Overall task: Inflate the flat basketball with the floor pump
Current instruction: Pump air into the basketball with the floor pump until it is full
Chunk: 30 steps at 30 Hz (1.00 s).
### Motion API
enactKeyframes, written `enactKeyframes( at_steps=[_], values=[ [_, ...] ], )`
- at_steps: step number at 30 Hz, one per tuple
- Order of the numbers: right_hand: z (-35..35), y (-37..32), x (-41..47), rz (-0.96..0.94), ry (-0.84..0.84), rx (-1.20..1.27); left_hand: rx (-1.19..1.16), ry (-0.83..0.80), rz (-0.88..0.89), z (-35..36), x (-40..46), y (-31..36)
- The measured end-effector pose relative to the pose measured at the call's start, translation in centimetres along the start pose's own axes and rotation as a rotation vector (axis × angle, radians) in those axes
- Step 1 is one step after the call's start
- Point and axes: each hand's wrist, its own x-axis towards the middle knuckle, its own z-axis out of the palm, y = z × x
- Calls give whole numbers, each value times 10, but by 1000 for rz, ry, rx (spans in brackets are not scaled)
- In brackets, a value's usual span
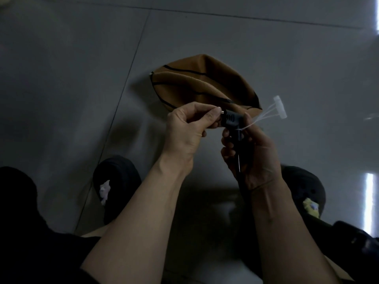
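Head view. The flat basketball (203, 83) lies collapsed and folded on the grey tiled floor (82, 58), near the middle of the view, just past the hands and apart from the floor's dark grout line (123, 95) to its left. Its brown skin is creased, with black seams across it.

The right hand (252, 152) has its fingers curled round the black pump head (231, 119), an elbow-shaped fitting held above the floor in front of the ball. The black hose (239, 165) runs down from the fitting through this hand's palm. A small white plastic holder (280, 107) with thin clear strands hangs off the fitting to the right, near the ball's right edge.

The left hand (184, 128) is curled, thumb and forefinger pinched on a small metal tip (222, 113) at the left end of the pump head. Whether that tip is a needle cannot be told. The two hands are just beside each other, joined by the fitting.

Two black shoes rest on the floor nearer the lower edge: the left shoe (117, 181) carries a pale charm, the right shoe (301, 187) a yellow one. A black object (356, 236) sits at the lower right corner; it is too dark to identify.
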Motion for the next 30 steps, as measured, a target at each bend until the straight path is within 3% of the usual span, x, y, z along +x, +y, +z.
enactKeyframes(
  at_steps=[10,16,21,25,30],
  values=[
    [-5,-8,0,-38,-32,-124,220,-52,57,-5,4,2],
    [-4,-7,-2,-13,-19,-49,591,-128,293,-4,7,3],
    [-3,-12,-3,-35,30,-12,411,-176,164,-7,4,3],
    [-3,-10,-5,10,38,-11,576,-127,244,-9,8,2],
    [-4,-10,-7,30,42,-7,617,-148,325,-7,12,3]
  ],
)
